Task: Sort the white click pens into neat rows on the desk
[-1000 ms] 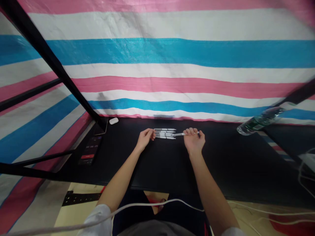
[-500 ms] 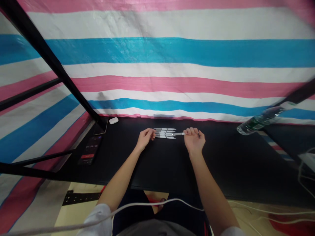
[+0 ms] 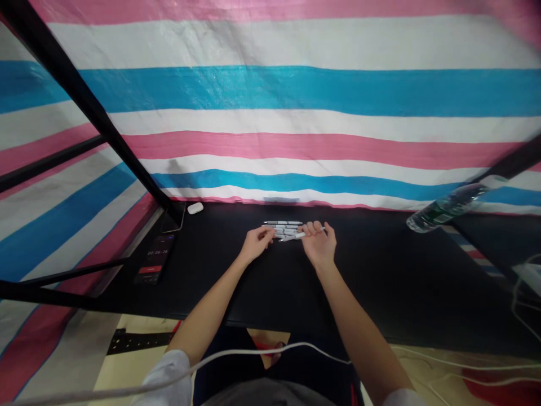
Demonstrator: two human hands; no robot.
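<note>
Several white pens with dark bands [image 3: 284, 223] lie side by side in a row on the black tabletop [image 3: 270, 282]. My right hand [image 3: 320, 243] is closed around another white pen [image 3: 292, 237], which slants across the right part of the row, its tip pointing left. At the row's left end is my left hand [image 3: 256, 243], thumb and fingers drawn together over the ends of the lower pens. Whether those fingertips grip a pen is hidden.
A phone showing a timer [image 3: 155, 259] lies at the left, with a small white case [image 3: 195, 208] farther back. A clear plastic bottle [image 3: 448, 208] is at the right. Black frame bars and a striped sheet [image 3: 270, 146] enclose the table. A white cable [image 3: 253, 351] crosses in front.
My right hand has moved left with its pen, which is now tilted over the row's near side. My left hand has shifted slightly right and nearer, over the pen ends.
</note>
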